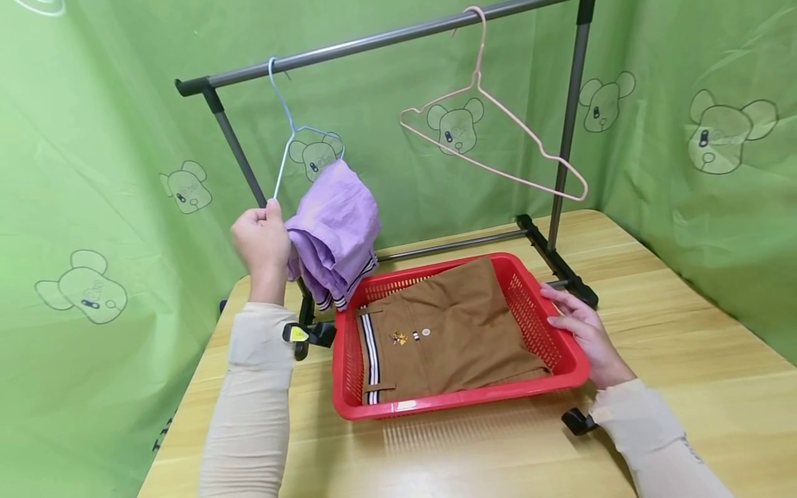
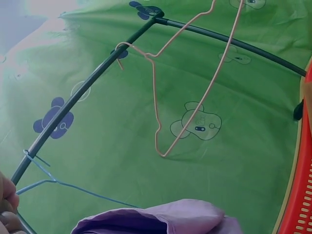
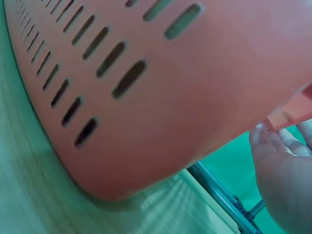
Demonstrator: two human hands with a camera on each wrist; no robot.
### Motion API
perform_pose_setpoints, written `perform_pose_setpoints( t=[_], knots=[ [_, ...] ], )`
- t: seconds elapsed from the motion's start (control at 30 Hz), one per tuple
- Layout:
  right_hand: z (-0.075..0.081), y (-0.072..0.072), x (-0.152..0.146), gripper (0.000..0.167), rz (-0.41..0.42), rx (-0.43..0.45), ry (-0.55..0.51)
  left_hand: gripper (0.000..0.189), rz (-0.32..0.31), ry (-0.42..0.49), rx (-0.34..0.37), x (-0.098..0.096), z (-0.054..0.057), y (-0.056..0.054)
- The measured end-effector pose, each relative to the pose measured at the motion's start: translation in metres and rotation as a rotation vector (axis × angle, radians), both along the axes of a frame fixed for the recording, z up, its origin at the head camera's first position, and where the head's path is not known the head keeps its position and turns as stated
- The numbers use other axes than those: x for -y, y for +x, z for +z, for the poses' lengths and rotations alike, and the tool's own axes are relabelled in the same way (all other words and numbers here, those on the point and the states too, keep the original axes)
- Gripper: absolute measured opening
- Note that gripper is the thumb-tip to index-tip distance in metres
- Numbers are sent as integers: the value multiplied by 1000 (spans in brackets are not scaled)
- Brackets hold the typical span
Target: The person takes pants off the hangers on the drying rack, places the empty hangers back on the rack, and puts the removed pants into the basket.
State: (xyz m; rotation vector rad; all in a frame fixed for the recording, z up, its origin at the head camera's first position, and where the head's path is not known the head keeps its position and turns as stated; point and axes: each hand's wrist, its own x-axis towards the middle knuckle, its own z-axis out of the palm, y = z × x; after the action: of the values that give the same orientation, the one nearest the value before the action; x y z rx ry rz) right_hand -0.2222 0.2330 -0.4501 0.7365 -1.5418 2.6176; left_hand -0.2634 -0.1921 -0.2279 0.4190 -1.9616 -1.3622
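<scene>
My left hand [image 1: 261,238] grips the left end of a light blue hanger [image 1: 284,162], which hooks over the rack's bar. A purple garment [image 1: 339,214] with a striped band hangs bunched on that hanger, just right of the hand; in the left wrist view the purple cloth [image 2: 190,217] shows at the bottom. My right hand [image 1: 588,335] holds the right rim of a red plastic basket [image 1: 461,400]. Slatted light falls on the table under the basket's near side, which looks raised. Folded brown trousers [image 1: 454,339] with a striped waistband lie in the basket.
A metal clothes rack [image 1: 373,45] stands across the back of the wooden table [image 1: 672,332]. On its right hangs a bare pink hanger [image 1: 498,176]. Green curtains [image 1: 93,207] with mouse drawings enclose the table. The rack's right foot [image 1: 560,266] is behind the basket.
</scene>
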Motion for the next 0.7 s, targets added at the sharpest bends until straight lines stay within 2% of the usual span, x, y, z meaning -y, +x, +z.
perform_pose_setpoints(
  t=[0.13,0.33,0.7],
  knots=[
    [0,-1,1,45,1,3,6,30,-16,42,10,0,2,0],
    [1,0,2,44,-9,11,26,37,-42,97,-15,-2,3,1],
    [0,0,2,46,7,26,24,38,-54,141,-43,-5,8,4]
  ],
)
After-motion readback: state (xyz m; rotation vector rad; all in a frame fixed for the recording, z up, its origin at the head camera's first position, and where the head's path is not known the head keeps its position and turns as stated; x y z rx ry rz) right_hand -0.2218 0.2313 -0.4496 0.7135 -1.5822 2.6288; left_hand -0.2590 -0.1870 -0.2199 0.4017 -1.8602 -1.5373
